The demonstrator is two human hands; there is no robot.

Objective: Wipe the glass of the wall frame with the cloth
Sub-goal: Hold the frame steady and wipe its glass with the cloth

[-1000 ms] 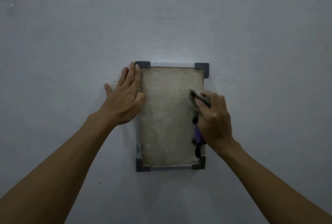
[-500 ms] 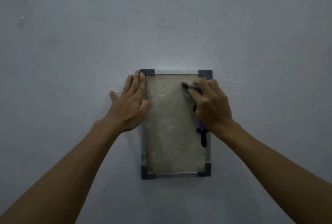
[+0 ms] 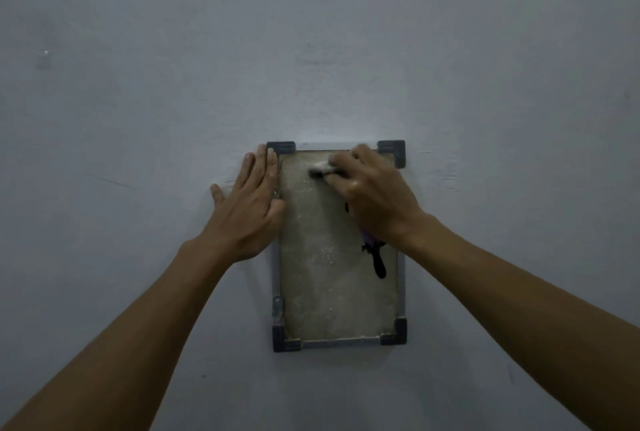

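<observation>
A small upright wall frame [image 3: 337, 343] with dark corner caps hangs on the wall. Its glass [image 3: 325, 275] looks dusty and speckled. My right hand [image 3: 375, 195] grips a bunched cloth [image 3: 320, 167] and presses it on the glass near the top, left of centre. A purple and black tail of the cloth [image 3: 375, 257] hangs below my wrist. My left hand [image 3: 247, 209] lies flat, fingers straight, on the wall and the frame's upper left edge.
A bare grey-blue painted wall [image 3: 485, 84] surrounds the frame on all sides. A small clear clip [image 3: 277, 306] sits on the frame's lower left edge.
My right hand has swept the cloth up and to the left, from the glass's right side to its top. My left hand has stayed on the frame's left edge.
</observation>
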